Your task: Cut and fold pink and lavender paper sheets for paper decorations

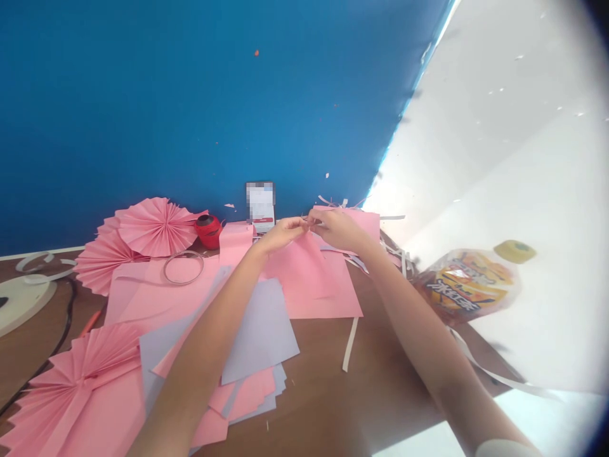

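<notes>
Both my arms reach forward over a brown table (333, 406). My left hand (281, 233) and my right hand (339, 227) meet at their fingertips near the blue wall. Both pinch the top of a folded pink paper piece (304, 266) that fans downward between them. Flat pink sheets (328, 298) lie under it. Something thin sits at the pinch point, too small to name.
Pink pleated paper fans lie at the back left (155, 225) and front left (80, 381). Nearby are a red tape dispenser (209, 230), a wire ring (183, 266), pale lilac sheets (261, 330), a white paper strip (351, 344), a bottle (469, 282) at right, and a card (261, 206) against the wall.
</notes>
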The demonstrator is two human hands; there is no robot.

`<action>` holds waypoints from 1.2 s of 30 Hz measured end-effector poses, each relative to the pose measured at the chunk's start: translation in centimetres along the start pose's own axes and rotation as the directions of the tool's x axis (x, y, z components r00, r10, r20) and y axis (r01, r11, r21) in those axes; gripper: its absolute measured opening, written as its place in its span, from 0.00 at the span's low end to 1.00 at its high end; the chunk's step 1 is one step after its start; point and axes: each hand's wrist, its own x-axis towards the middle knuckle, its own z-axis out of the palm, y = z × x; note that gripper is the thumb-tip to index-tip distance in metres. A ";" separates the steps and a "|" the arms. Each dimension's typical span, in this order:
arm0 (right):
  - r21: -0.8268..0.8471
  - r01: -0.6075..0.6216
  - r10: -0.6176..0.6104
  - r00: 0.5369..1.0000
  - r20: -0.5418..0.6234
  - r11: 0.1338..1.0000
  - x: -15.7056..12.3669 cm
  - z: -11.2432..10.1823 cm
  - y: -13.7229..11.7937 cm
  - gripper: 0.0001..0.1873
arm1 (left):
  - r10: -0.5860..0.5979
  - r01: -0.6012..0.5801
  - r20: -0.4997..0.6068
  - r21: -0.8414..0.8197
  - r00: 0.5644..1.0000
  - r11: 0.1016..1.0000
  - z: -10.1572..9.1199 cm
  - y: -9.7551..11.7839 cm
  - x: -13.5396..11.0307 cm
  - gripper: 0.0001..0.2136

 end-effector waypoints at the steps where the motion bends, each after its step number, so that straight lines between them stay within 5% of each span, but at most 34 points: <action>1: -0.007 0.010 -0.010 1.000 -0.014 1.000 0.0 -0.1 0.0 0.10 | -0.016 0.015 -0.018 -0.025 1.000 1.000 0.1 -0.1 0.0 0.11; 8: -0.219 -0.071 0.069 0.998 -0.016 0.973 0.2 -0.4 -0.6 0.11 | -0.031 0.017 -0.081 -0.170 0.996 0.985 1.8 -1.6 1.2 0.11; 12: -0.153 -0.004 0.004 1.000 -0.001 0.988 -0.4 -1.8 -1.7 0.12 | -0.207 0.159 -0.263 -0.192 0.942 0.968 1.6 -3.2 1.1 0.10; 14: -0.094 -0.028 0.018 0.994 -0.111 0.995 -0.8 -3.0 -2.4 0.13 | -0.252 0.190 -0.285 -0.230 0.925 0.955 1.1 -3.7 0.8 0.10; 17: 0.078 -0.062 0.076 0.979 -0.191 0.995 -1.2 -4.3 -2.6 0.13 | -0.125 0.053 -0.231 -0.295 0.965 0.954 0.2 -3.6 0.7 0.13; 22: 0.325 -0.177 0.208 0.976 -0.064 0.929 -0.1 -2.5 0.1 0.11 | 0.005 -0.038 -0.215 -0.147 0.977 0.988 0.0 -2.0 1.2 0.14; 27: 0.331 -0.336 0.406 0.898 -0.171 0.882 1.0 -0.6 2.7 0.09 | 0.014 -0.026 -0.135 -0.085 0.991 0.996 0.1 -1.5 1.0 0.13; 32: 0.213 -0.488 0.521 0.842 -0.142 0.847 0.8 0.1 3.3 0.14 | 0.013 -0.021 -0.108 -0.078 0.994 0.997 -0.1 -2.0 0.9 0.14; 36: 0.012 -0.569 0.552 0.792 -0.260 0.822 1.1 1.7 3.6 0.21 | -0.050 0.053 0.071 -0.031 0.996 0.998 -1.0 -3.5 0.8 0.17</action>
